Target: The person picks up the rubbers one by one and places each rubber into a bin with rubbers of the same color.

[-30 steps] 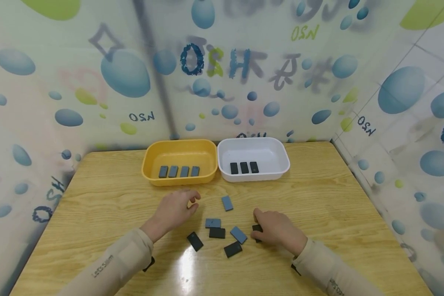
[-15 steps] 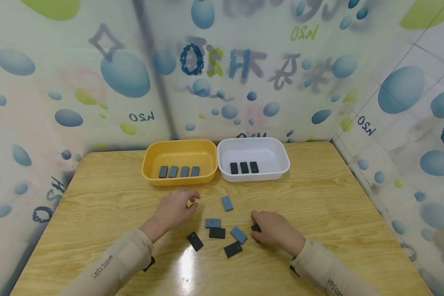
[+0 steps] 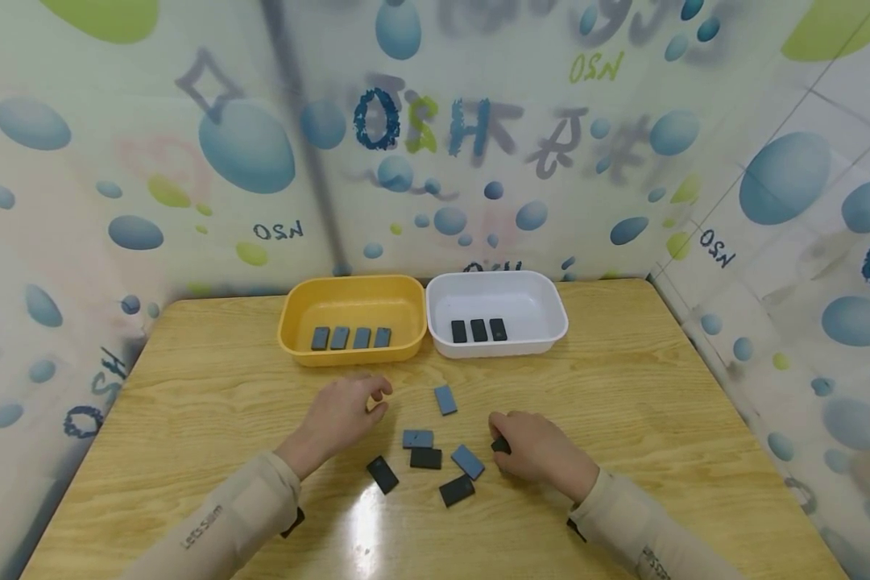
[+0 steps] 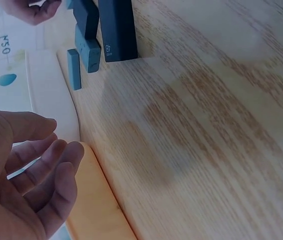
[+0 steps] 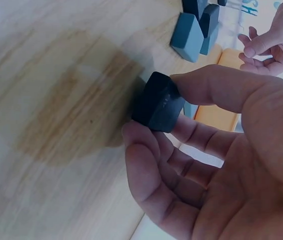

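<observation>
My right hand [image 3: 544, 453] pinches a small black rectangular block [image 5: 159, 102] between thumb and fingers, just over the table; it stands tilted in the right wrist view. My left hand [image 3: 339, 417] hovers below the yellow tray with loosely curled fingers and nothing in them. Between the hands lie loose blocks of the same shape: blue-grey ones, such as the block by the trays [image 3: 445, 399], and black ones, such as the leftmost block [image 3: 383, 474]. One blue-grey block [image 3: 467, 461] is close to the right hand's fingertips.
The yellow tray [image 3: 351, 358] bears a row of several blue-grey blocks. Touching its right side, the white tray [image 3: 496, 349] holds three black blocks in a row. Both stand at the back of the wooden table [image 3: 645, 387], before a patterned wall covering [image 3: 478, 185].
My right hand has shifted slightly left, and the black block has turned in its fingers, showing less of itself. The left hand and loose blocks stay put.
</observation>
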{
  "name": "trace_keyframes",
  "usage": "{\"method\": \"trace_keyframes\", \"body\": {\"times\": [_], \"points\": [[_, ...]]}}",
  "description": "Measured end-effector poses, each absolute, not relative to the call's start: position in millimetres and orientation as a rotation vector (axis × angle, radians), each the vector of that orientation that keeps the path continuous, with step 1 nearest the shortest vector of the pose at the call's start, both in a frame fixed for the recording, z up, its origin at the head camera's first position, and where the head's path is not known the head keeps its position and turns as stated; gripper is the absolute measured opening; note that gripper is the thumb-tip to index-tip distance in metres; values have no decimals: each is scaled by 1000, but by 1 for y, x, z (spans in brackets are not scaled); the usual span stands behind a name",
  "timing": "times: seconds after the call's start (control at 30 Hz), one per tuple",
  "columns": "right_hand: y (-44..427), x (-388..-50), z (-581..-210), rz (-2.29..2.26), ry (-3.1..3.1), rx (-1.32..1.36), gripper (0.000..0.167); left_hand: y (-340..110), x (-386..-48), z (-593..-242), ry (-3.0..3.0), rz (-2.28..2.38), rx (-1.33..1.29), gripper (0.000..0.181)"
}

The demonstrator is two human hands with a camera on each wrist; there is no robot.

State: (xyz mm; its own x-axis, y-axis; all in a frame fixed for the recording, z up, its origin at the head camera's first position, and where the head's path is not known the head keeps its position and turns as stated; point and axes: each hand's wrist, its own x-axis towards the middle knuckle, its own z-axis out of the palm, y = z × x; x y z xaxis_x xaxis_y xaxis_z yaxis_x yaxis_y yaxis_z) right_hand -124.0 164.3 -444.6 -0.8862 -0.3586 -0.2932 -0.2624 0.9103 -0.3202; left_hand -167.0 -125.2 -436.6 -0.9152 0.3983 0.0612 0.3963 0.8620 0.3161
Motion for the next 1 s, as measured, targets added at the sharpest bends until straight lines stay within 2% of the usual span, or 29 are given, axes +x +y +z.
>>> {"method": "trace_keyframes", "body": {"times": [0.7, 1.0], "points": [[173, -145, -426, -392, 2824, -487, 17, -125, -163, -440, 3031, 527, 673, 15], [178, -155, -415, -382, 2859, -446, 10, -126, -163, -442, 3028, 550, 658, 17]]}}
